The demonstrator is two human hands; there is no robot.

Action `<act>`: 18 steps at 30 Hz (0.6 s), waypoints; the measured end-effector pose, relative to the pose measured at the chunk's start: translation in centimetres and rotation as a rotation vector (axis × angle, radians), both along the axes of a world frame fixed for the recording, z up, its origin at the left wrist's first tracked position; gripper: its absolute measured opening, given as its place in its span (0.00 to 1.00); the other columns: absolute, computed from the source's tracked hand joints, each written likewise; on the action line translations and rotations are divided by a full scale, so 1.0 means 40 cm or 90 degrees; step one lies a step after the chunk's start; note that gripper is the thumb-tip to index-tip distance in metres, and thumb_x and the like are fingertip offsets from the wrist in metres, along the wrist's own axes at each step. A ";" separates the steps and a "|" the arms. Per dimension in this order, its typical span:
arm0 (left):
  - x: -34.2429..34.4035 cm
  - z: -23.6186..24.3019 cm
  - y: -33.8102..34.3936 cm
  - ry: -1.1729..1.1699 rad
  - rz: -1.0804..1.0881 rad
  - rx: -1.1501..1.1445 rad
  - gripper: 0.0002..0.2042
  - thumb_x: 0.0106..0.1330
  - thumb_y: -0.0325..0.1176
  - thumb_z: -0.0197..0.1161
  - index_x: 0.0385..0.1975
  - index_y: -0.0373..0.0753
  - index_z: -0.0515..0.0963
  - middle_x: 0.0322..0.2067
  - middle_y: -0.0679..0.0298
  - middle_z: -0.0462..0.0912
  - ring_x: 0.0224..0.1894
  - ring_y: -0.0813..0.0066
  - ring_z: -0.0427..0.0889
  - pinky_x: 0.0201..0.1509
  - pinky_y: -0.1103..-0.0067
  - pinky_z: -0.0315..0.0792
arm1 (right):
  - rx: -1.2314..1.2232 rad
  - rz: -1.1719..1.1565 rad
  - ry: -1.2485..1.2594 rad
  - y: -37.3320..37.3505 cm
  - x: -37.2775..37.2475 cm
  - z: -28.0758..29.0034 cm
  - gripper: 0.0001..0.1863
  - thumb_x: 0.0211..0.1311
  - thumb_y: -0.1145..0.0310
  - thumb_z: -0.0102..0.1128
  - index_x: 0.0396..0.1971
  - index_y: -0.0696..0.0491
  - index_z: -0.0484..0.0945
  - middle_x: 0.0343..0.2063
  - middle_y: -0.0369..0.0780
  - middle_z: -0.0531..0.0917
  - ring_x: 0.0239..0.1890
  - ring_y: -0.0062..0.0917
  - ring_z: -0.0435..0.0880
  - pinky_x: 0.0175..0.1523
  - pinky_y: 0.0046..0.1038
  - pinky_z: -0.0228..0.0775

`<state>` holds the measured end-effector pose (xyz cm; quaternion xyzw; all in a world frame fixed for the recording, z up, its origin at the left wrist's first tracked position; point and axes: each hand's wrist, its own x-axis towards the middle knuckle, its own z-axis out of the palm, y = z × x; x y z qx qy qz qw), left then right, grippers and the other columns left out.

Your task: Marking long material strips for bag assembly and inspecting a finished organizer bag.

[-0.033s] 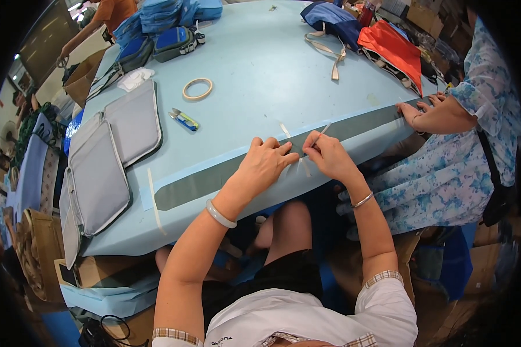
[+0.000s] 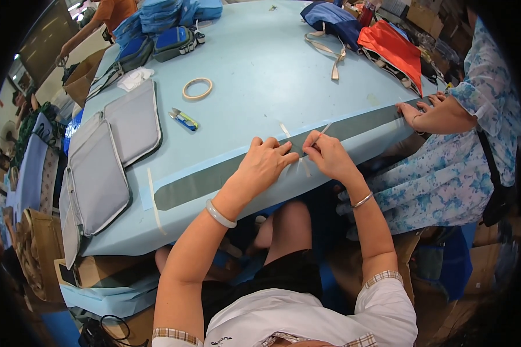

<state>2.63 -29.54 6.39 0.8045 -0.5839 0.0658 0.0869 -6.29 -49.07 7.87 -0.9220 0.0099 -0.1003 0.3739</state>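
Okay, your left hand (image 2: pixel 264 163) lies flat, fingers spread, pressing on the long grey strip (image 2: pixel 214 176) that runs along the near edge of the light-blue desk (image 2: pixel 260 63); your right hand (image 2: pixel 324 153) is pinched narrow on a thin pale sliver (image 2: pixel 323 130) just over that strip. Keep the left palm down firm so the strip stays flush to the desk edge, and work the sliver with fingertips only, close to the left fingers. A co-worker's hand (image 2: pixel 414 111) rests on the strip's far right end. Tape roll (image 2: pixel 197 88), small clippers (image 2: pixel 184 119) and grey padded panels (image 2: pixel 116 150) sit well apart, to the left. Versus the earlier frame: no visible change, same hand positions, same pinch, strip unmoved.
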 end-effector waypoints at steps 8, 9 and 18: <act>-0.001 0.002 0.000 -0.016 0.016 0.018 0.16 0.66 0.27 0.56 0.51 0.55 0.79 0.56 0.72 0.79 0.54 0.71 0.77 0.54 0.73 0.65 | -0.020 0.011 -0.018 -0.011 0.001 -0.017 0.04 0.64 0.76 0.60 0.32 0.60 0.75 0.25 0.46 0.81 0.26 0.34 0.82 0.34 0.31 0.72; -0.001 0.003 0.001 -0.005 0.007 0.016 0.16 0.66 0.27 0.56 0.51 0.55 0.79 0.57 0.72 0.79 0.54 0.71 0.77 0.54 0.73 0.65 | -0.016 0.025 -0.036 -0.013 0.001 -0.020 0.04 0.64 0.76 0.60 0.32 0.60 0.75 0.25 0.46 0.81 0.26 0.34 0.82 0.34 0.31 0.72; -0.007 -0.008 0.013 0.011 0.012 -0.040 0.16 0.68 0.30 0.55 0.52 0.55 0.80 0.57 0.70 0.78 0.54 0.73 0.76 0.54 0.73 0.65 | 0.383 -0.119 -0.227 0.058 0.041 -0.008 0.04 0.72 0.73 0.56 0.40 0.58 0.74 0.32 0.37 0.82 0.34 0.17 0.83 0.40 0.20 0.77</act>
